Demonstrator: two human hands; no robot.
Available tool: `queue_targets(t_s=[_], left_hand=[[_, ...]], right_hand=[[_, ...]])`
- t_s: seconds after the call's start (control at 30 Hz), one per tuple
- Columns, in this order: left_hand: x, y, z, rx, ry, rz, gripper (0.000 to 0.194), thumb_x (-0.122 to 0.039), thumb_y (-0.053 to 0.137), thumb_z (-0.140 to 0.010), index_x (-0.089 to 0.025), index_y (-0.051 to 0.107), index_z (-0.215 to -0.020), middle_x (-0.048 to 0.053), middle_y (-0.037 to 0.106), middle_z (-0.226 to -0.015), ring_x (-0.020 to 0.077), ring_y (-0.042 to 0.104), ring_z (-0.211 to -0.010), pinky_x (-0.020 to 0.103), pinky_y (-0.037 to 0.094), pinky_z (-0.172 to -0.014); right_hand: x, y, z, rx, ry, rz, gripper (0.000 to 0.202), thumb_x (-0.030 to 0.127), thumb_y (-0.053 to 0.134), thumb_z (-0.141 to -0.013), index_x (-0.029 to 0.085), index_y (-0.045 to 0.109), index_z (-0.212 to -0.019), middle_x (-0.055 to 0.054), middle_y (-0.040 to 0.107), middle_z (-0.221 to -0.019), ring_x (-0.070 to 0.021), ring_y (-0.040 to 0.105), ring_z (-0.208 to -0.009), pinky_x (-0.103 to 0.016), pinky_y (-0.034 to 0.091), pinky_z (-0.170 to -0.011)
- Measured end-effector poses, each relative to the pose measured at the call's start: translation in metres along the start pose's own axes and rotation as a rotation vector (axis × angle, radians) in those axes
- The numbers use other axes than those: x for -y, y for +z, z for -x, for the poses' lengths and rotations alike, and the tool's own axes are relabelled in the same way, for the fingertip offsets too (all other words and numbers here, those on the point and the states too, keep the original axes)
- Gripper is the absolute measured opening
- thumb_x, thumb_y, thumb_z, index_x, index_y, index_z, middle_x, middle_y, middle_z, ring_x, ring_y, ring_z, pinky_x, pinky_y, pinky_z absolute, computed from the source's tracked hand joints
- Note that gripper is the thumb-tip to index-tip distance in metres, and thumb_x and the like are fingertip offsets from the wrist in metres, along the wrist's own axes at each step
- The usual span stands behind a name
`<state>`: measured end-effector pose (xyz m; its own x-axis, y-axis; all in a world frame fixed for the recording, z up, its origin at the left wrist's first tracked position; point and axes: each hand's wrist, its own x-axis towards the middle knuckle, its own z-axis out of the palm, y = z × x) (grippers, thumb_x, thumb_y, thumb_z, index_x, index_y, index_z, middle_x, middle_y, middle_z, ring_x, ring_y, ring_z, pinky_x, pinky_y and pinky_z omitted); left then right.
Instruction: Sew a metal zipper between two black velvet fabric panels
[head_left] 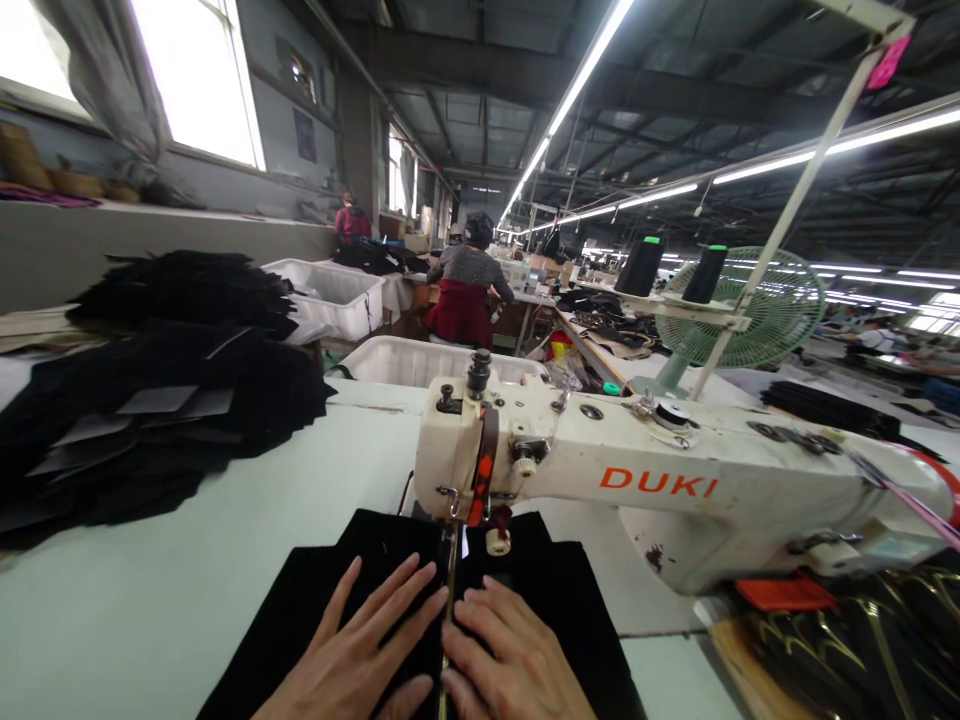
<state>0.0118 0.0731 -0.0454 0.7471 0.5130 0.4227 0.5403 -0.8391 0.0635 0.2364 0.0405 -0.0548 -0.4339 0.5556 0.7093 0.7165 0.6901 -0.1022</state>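
Observation:
Black fabric lies flat under the head of a white sewing machine. A narrow gold-coloured strip, probably a zipper, runs down the fabric's middle to the presser foot. My left hand lies on the fabric left of the strip, fingers spread. To the right of the strip, my right hand rests with its fingers bent and fairly close together, fingertips on the fabric beside the strip. Neither hand is lifted off the fabric.
Piles of black fabric pieces lie at the left. Behind the machine stand white plastic bins, thread cones and a green fan. Black pieces with gold strips lie at the lower right. A person sits farther ahead.

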Motion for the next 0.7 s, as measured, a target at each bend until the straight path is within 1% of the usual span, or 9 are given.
queue_targets(t_s=[0.1, 0.23, 0.33, 0.4, 0.43, 0.53, 0.57, 0.63, 0.7], left_hand=[[0.0, 0.001, 0.0, -0.009, 0.019, -0.034, 0.079, -0.045, 0.055, -0.1, -0.031, 0.004, -0.159, 0.003, 0.05, -0.147, 0.0268, 0.054, -0.131, 0.045, 0.041, -0.112], [0.002, 0.005, -0.001, -0.038, 0.025, -0.067, 0.079, -0.044, 0.057, -0.1, -0.028, 0.007, -0.159, 0.005, 0.052, -0.146, 0.0259, 0.055, -0.13, 0.044, 0.034, -0.116], [0.004, 0.01, 0.0, -0.03, 0.024, -0.05, 0.076, -0.046, 0.057, -0.099, -0.031, 0.013, -0.159, 0.005, 0.051, -0.147, 0.026, 0.055, -0.13, 0.044, 0.029, -0.118], [0.005, 0.012, 0.0, -0.043, 0.036, -0.089, 0.071, -0.047, 0.056, -0.1, -0.031, 0.019, -0.158, 0.005, 0.05, -0.147, 0.0248, 0.055, -0.129, 0.043, 0.025, -0.119], [0.005, 0.012, 0.0, -0.059, 0.05, -0.134, 0.067, -0.048, 0.055, -0.1, -0.03, 0.024, -0.157, 0.005, 0.051, -0.147, 0.0233, 0.055, -0.129, 0.043, 0.02, -0.121], [0.005, 0.01, -0.002, -0.127, 0.109, -0.298, 0.051, -0.047, 0.05, -0.102, -0.023, 0.047, -0.146, 0.004, 0.054, -0.144, 0.0193, 0.057, -0.128, 0.043, -0.002, -0.121], [0.006, 0.01, -0.003, -0.14, 0.13, -0.338, 0.048, -0.048, 0.048, -0.103, -0.021, 0.053, -0.141, 0.004, 0.056, -0.143, 0.0186, 0.058, -0.127, 0.044, -0.007, -0.12], [0.007, 0.008, -0.005, -0.148, 0.157, -0.384, 0.046, -0.049, 0.045, -0.103, -0.019, 0.059, -0.134, 0.004, 0.06, -0.139, 0.0183, 0.062, -0.122, 0.045, -0.01, -0.12], [0.007, 0.007, -0.007, -0.143, 0.167, -0.408, 0.045, -0.049, 0.043, -0.104, -0.019, 0.06, -0.132, 0.004, 0.062, -0.136, 0.0185, 0.063, -0.12, 0.046, -0.01, -0.12]], right_hand=[[-0.004, 0.001, 0.001, -0.002, -0.035, 0.032, 0.02, 0.034, 0.054, -0.099, 0.022, 0.067, -0.108, -0.002, 0.075, -0.101, -0.0189, 0.072, -0.096, -0.028, 0.052, -0.102], [-0.009, -0.002, 0.004, 0.133, -0.061, 0.04, 0.02, 0.03, 0.059, -0.095, 0.02, 0.065, -0.111, -0.004, 0.075, -0.104, -0.0212, 0.071, -0.099, -0.029, 0.054, -0.099], [-0.012, 0.001, 0.01, 0.158, -0.034, 0.08, 0.029, 0.036, 0.063, -0.092, 0.017, 0.065, -0.114, -0.007, 0.074, -0.109, -0.0252, 0.071, -0.103, -0.031, 0.058, -0.094], [-0.013, 0.008, 0.014, 0.09, -0.035, 0.117, 0.035, 0.04, 0.066, -0.091, 0.016, 0.065, -0.115, -0.009, 0.073, -0.114, -0.0272, 0.07, -0.106, -0.033, 0.059, -0.093], [-0.014, 0.011, 0.016, 0.037, -0.046, 0.127, 0.035, 0.039, 0.066, -0.09, 0.015, 0.066, -0.115, -0.01, 0.073, -0.115, -0.027, 0.069, -0.107, -0.033, 0.058, -0.094], [-0.014, 0.02, 0.015, -0.104, -0.085, 0.117, 0.028, 0.033, 0.066, -0.09, 0.013, 0.068, -0.11, -0.008, 0.074, -0.11, -0.0222, 0.07, -0.105, -0.03, 0.052, -0.103], [-0.013, 0.022, 0.013, -0.129, -0.094, 0.106, 0.027, 0.033, 0.065, -0.091, 0.013, 0.069, -0.109, -0.008, 0.075, -0.109, -0.0207, 0.07, -0.104, -0.029, 0.049, -0.105], [-0.012, 0.022, 0.009, -0.155, -0.1, 0.088, 0.026, 0.034, 0.063, -0.093, 0.013, 0.07, -0.108, -0.007, 0.076, -0.107, -0.0192, 0.071, -0.102, -0.028, 0.046, -0.107], [-0.011, 0.02, 0.004, -0.186, -0.094, 0.084, 0.025, 0.034, 0.061, -0.095, 0.014, 0.07, -0.106, -0.006, 0.076, -0.104, -0.0184, 0.072, -0.1, -0.027, 0.045, -0.107]])
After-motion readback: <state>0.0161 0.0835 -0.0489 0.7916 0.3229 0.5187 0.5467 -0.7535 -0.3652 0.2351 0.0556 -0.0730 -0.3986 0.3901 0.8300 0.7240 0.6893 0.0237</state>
